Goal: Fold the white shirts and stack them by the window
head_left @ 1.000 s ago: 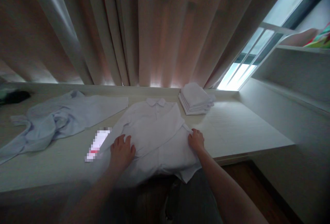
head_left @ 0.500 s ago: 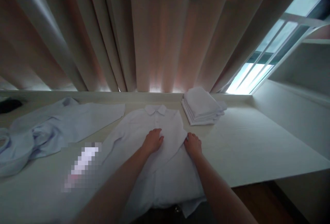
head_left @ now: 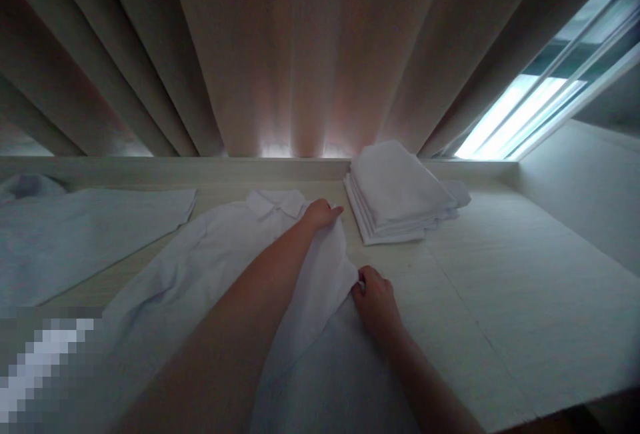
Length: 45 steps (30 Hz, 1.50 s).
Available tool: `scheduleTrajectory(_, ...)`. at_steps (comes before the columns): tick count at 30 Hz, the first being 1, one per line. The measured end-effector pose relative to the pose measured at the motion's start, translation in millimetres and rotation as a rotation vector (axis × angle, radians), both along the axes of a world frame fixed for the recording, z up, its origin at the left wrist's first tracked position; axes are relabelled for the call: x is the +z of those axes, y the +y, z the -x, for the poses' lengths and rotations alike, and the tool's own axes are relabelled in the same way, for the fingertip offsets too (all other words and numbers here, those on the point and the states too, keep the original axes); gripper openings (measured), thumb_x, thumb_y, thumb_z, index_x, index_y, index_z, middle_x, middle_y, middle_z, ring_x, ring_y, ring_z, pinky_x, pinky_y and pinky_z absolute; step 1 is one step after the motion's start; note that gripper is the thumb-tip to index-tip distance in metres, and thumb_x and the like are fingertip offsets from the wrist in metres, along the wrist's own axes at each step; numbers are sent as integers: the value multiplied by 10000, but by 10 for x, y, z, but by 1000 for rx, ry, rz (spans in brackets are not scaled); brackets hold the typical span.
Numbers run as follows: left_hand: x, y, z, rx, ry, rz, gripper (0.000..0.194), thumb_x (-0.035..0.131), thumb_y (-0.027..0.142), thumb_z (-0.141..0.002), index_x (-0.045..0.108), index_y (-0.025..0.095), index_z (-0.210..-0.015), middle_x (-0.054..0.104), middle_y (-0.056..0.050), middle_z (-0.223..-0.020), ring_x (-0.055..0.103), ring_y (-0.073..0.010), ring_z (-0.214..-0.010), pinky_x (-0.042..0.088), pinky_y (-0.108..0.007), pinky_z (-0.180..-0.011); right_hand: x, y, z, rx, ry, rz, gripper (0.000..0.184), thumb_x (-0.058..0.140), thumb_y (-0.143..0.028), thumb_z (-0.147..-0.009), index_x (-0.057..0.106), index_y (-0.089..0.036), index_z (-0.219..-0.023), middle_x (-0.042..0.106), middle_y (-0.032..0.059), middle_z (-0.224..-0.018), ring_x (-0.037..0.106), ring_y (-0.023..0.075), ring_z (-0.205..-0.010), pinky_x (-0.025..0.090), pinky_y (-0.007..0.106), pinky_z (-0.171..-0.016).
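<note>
A white collared shirt [head_left: 225, 247] lies spread on the pale table in the head view, its collar toward the back edge. At the shirt's right shoulder, just beside the collar, my left hand [head_left: 323, 214] is closed on the cloth, its fingertips partly hidden. Lower down, my right hand [head_left: 376, 297] pinches the folded-over sleeve at its bend along the shirt's right side. My left forearm covers part of the shirt's front, and the lower hem runs out of view.
Behind and right of the shirt stands a stack of folded white garments [head_left: 400, 194]. Another white garment [head_left: 115, 227] lies loose at the left. The pale wooden tabletop [head_left: 500, 274] reaches to a wall on the right. Brown curtains [head_left: 310, 54] hang along the back, beside a bright window.
My left hand has moved up and right from the shirt's chest to its shoulder. My right hand keeps hold of the sleeve. The view has come closer and shifted right.
</note>
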<state>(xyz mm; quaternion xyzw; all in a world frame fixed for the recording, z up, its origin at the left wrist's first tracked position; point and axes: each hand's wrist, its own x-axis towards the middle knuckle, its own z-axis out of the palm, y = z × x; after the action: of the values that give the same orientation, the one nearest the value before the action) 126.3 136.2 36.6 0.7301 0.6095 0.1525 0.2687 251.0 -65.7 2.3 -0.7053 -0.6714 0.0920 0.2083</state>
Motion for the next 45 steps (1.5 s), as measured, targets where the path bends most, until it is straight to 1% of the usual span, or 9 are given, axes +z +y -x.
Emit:
scheduleTrajectory(4, -71, 177, -12, 1, 4, 5, 230, 495, 313, -755, 604, 143, -865, 623, -120, -993, 558, -197, -956, 396, -263, -793, 5, 30, -84, -70, 60, -7, 227, 407, -179, -767, 469, -170, -985, 591, 39, -812, 538, 184, -769, 312, 276, -679)
scheduleTrajectory(8, -143, 172, 93, 82, 7, 25, 223, 459, 203, -761, 564, 155, -951, 620, -111, -983, 566, -177, -911, 416, -257, -744, 0, 28, -161, -141, 34, 17, 369, 398, -179, -786, 417, -144, -1152, 603, 58, -844, 550, 192, -783, 314, 285, -685)
scheduleTrajectory(13, -191, 102, 130, 122, 3, 64, 295, 496, 216, -756, 509, 157, -1045, 624, -110, -949, 583, -166, -832, 434, -250, -681, 33, 8, -159, -139, -109, 22, 256, 447, -225, -795, 518, -196, -1040, 590, 71, -954, 524, 212, -916, 289, 307, -753)
scheduleTrajectory(19, -146, 132, 72, 30, 27, -3, 184, 508, 259, -771, 569, 171, -921, 611, -94, -987, 557, -173, -920, 403, -269, -790, 20, 85, -256, -145, -99, 97, 193, 399, -269, -839, 536, -182, -943, 617, 63, -870, 546, 205, -842, 294, 292, -712)
scheduleTrajectory(29, -104, -255, 60, -74, 199, -282, 402, 326, 400, -869, 375, 203, -1216, 486, -124, -1171, 454, -238, -1088, 338, -349, -894, 74, 63, -269, -136, -142, -8, 302, 447, -313, -811, 531, -175, -1067, 576, 93, -967, 498, 220, -925, 307, 312, -780)
scheduleTrajectory(33, -113, -266, 27, -166, 249, -208, 429, 336, 297, -867, 288, 248, -1291, 553, -107, -1065, 518, -224, -993, 367, -351, -841, 89, 84, -256, -94, -151, -6, 198, 434, -286, -823, 568, -194, -937, 588, 59, -894, 508, 197, -881, 300, 304, -779)
scheduleTrajectory(39, -218, -246, 0, -210, 275, -197, 306, 316, 248, -859, 515, 217, -1090, 539, -125, -1073, 449, -266, -1074, 329, -412, -886, -29, 60, -373, -174, -125, 21, 172, 417, -277, -815, 562, -185, -810, 586, 62, -813, 511, 198, -813, 339, 307, -738)
scheduleTrajectory(42, -202, -316, 14, -186, 264, -249, 368, 312, 316, -868, 435, 212, -1199, 460, -141, -1209, 360, -286, -1163, 270, -454, -940, 0, 10, -380, -118, -152, -57, 263, 395, -230, -802, 554, -159, -1000, 582, 100, -990, 487, 222, -953, 335, 348, -842)
scheduleTrajectory(45, -127, -435, 38, -205, 227, -362, 494, 381, 391, -837, 323, 215, -1295, 280, -129, -1384, 227, -315, -1257, 175, -487, -998, 97, -16, -251, 89, -206, -108, 419, 368, -209, -804, 455, -126, -1206, 450, 124, -1269, 345, 241, -1184, 249, 395, -975)
